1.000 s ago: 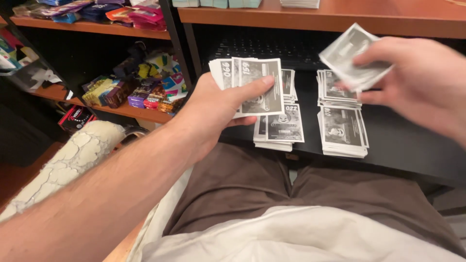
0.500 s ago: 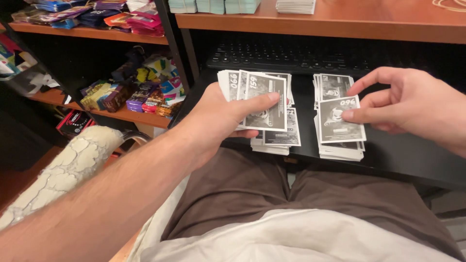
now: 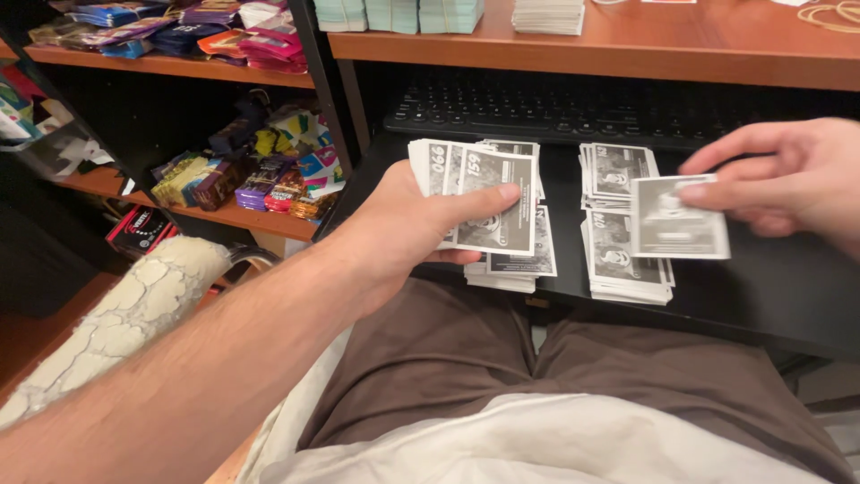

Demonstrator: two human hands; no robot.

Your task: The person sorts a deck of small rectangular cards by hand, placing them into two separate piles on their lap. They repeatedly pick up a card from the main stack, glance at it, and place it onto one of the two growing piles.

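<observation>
My left hand (image 3: 403,224) grips a fan of grey printed cards (image 3: 479,193), thumb across the front one, over a black pull-out tray (image 3: 770,296). My right hand (image 3: 788,175) pinches a single grey card (image 3: 678,220) by its right edge, just above and to the right of two card stacks (image 3: 627,269) (image 3: 618,168). Two more stacks lie under and behind the fan (image 3: 524,267) (image 3: 515,146). All cards show pale grey backs with dark pictures.
A black keyboard (image 3: 573,108) lies at the back of the tray under a wooden desk top (image 3: 645,58) bearing more card stacks (image 3: 546,16). Left shelves hold colourful packets (image 3: 260,179). A cracked white armrest (image 3: 134,305) is at my left; my lap is below.
My right hand lowered a card onto the right-hand stacks, then drew back to the right with a card in its fingers. My left hand kept the fan nearly still.
</observation>
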